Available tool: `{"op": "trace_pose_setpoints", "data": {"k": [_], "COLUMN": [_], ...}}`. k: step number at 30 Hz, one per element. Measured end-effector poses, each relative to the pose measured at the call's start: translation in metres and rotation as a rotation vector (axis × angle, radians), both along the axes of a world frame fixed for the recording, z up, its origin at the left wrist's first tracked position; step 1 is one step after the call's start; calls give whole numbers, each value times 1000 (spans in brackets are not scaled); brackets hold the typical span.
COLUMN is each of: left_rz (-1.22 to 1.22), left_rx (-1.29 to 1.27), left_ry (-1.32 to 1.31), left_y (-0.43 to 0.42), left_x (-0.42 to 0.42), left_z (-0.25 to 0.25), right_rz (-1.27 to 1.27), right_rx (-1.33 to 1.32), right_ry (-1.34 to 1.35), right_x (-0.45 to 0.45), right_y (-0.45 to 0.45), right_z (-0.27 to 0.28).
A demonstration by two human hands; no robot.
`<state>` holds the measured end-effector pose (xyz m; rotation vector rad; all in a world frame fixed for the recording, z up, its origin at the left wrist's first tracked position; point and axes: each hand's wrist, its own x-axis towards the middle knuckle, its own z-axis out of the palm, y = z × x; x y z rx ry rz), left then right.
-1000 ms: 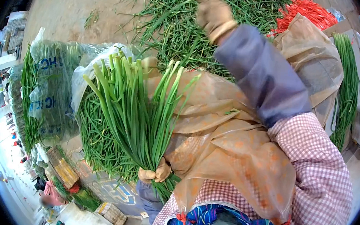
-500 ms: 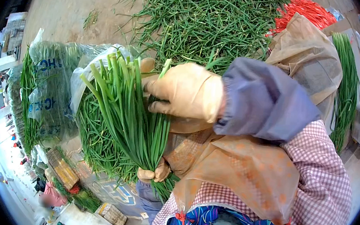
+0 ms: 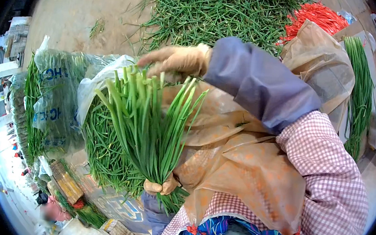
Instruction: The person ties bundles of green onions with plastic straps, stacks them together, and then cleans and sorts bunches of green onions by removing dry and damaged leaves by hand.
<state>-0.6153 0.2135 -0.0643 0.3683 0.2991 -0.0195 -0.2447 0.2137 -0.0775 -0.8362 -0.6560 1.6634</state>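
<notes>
Clasping slender, smooth green stalks (image 3: 150, 134) — left fingers (image 3: 153, 187) curled round them — right gloved fingers (image 3: 154, 56) loosely spread

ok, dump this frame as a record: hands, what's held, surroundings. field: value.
left hand: closed around the bunch
bunch: long green stalks, pale ends fanned out, facing away from the wearer
right hand: fingers outstretched by the pale ends; contact unclear
lap: translucent brown sheet
far side: loose green pile
far right: red-orange strips
left side: clear bag, blue lettering
</notes>
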Motion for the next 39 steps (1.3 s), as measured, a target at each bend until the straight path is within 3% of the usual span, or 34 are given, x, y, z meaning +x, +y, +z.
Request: {"op": "trace_pose_setpoints", "data": {"k": [2, 6, 10, 13, 14, 16, 18, 19, 25, 28, 32, 36, 39], "left_rz": [4, 7, 14, 0, 2, 5, 3, 1, -5, -6, -4, -24, -51], "left_rx": [13, 23, 17, 36, 38, 38, 44, 49, 75, 94, 151, 312, 409], "left_ry": [10, 18, 17, 12, 15, 16, 22, 24, 48, 75, 158, 287, 360], "left_y": [0, 4, 5, 6, 6, 5, 5, 5, 5, 5, 7, 8, 7], "left_x": [0, 2, 5, 9, 9, 10, 10, 12, 12, 12, 20, 38, 48], "left_z": [3, 4, -1, 0, 0, -2, 0, 0, 5, 9, 11, 14, 20], "right_rz": [216, 244, 15, -299, -280, -151, -1, -2, -110, -179, -259, -342, -756], "right_rx": [68, 26, -47, -212, -207, -159, -130, -180, -30, -54, 9, 77, 27], "right_ry": [114, -12, 53, -253, -305, -142, -204, -370, -156, -371, -339, -552, -883], "right_x": [-13, -6, 13, 18, 25, 33, 28, 21, 12, 2, 4, 13, 54], "right_y": [16, 4, -19, -18, -27, -44, -51, -54, -54, -49, -46, -43, -68], "right_z": [-23, -13, 2, 6, 10, 22, 38, 51, 38, 46, 40, 14, 38]}}
